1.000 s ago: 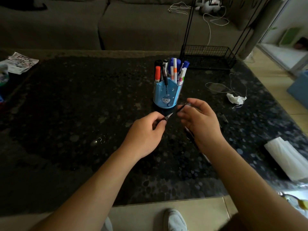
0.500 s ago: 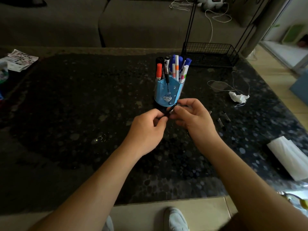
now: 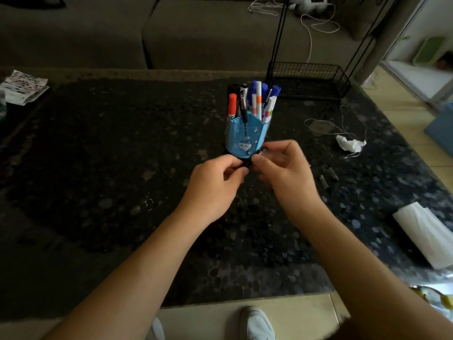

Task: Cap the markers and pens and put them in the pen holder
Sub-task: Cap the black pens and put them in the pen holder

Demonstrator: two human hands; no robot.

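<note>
A blue pen holder (image 3: 246, 136) with a small cartoon face stands upright on the dark table, packed with capped markers (image 3: 259, 99) in red, blue, orange and white. Just in front of it, a thin black pen (image 3: 255, 157) is mostly hidden. 2 small black caps (image 3: 328, 179) lie to the right.

pen (image 3: 250, 163) mostly hidden between both hands' fingers (image 3: 235, 171), cap seating unclear, pen holder (image 3: 245, 136) base covered
</note>
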